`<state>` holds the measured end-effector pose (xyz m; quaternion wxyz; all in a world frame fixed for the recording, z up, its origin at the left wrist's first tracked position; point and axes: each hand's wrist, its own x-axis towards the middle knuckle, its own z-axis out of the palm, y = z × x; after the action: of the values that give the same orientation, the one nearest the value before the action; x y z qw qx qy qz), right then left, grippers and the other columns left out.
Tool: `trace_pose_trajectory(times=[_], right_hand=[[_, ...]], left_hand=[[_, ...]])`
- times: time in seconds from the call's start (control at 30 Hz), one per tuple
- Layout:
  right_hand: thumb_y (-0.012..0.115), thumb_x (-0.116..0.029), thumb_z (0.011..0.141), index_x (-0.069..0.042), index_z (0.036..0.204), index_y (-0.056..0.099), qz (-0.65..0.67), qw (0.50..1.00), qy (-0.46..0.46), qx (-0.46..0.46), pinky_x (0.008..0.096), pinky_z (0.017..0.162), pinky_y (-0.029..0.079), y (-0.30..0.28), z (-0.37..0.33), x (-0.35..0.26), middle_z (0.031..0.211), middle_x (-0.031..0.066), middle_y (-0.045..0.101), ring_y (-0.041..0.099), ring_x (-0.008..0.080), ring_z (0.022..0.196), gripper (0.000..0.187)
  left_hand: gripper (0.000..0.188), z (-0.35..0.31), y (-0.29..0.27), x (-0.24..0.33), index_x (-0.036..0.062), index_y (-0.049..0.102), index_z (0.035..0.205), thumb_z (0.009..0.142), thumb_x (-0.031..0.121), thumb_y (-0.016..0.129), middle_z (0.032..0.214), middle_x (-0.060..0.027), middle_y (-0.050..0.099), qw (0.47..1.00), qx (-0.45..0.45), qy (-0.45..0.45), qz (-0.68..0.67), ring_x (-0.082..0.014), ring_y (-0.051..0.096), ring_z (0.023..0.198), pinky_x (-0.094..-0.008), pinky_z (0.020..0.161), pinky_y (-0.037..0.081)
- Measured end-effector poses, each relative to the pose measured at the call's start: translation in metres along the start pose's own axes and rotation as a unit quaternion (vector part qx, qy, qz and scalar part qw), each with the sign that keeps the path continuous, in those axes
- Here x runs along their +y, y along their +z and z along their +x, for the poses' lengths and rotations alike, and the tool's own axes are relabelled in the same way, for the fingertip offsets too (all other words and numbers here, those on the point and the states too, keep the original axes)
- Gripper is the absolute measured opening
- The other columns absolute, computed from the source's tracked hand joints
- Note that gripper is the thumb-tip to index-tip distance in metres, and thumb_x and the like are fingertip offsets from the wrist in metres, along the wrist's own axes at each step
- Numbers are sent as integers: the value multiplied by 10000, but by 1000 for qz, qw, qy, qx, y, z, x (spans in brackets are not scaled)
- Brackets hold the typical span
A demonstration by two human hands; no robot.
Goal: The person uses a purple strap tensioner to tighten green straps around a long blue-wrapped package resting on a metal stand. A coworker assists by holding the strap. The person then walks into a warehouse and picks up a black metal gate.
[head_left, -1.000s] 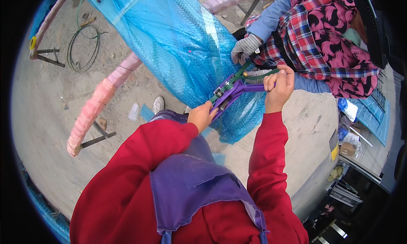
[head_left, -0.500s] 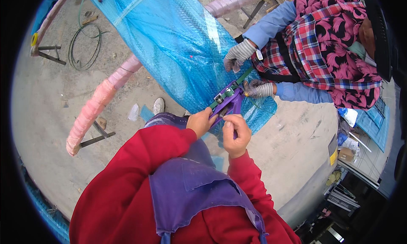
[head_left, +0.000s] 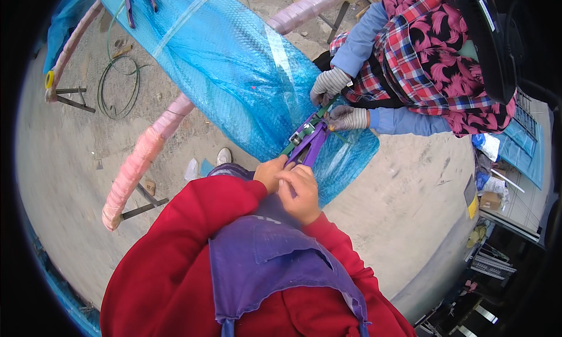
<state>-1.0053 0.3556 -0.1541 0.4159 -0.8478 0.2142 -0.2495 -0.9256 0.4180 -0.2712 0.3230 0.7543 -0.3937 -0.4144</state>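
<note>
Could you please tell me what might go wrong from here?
The co-worker's nearer gloved hand is right beside the head of the purple hand tool, so a fingertip could get pinched. The person's bare left hand and right hand are close together at the handle ends, so skin might be nipped there. The green strap lies against blue bubble wrap, which it may crease or tear.

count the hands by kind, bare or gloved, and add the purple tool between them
Bare hands: 2 (left hand, right hand)
Gloved hands: 2 (upper glove, lower glove)
Purple tool: 1
Total: 5
</note>
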Motion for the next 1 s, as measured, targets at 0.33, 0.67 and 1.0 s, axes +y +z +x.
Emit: trace_pose_trajectory(times=[0.33, 0.67, 1.0], right_hand=[[595, 19, 761, -59, 868, 640, 14, 998, 49, 46, 301, 583, 412, -7, 3, -3, 683, 51, 546, 499, 201, 672, 140], [592, 15, 778, -54, 870, 643, 18, 997, 66, 40, 293, 596, 422, -15, 19, -3, 705, 50, 594, 515, 192, 694, 126], [594, -1, 786, -62, 876, 638, 24, 996, 85, 20, 302, 593, 420, -25, 40, -3, 671, 44, 577, 511, 195, 685, 118]], left_hand=[[294, 1, 7, -5, 61, 478, 842, 919, 344, 486, 742, -191, 624, 993, 45, 83, 65, -374, 623, 685, -484, 585, 479], [267, 13, 3, 1, 63, 477, 851, 914, 322, 491, 745, -193, 624, 994, 30, 63, 79, -381, 621, 693, -486, 595, 478], [186, 24, -10, 13, 71, 470, 870, 824, 228, 557, 764, -181, 624, 995, 24, 75, 65, -377, 624, 707, -483, 604, 484]])
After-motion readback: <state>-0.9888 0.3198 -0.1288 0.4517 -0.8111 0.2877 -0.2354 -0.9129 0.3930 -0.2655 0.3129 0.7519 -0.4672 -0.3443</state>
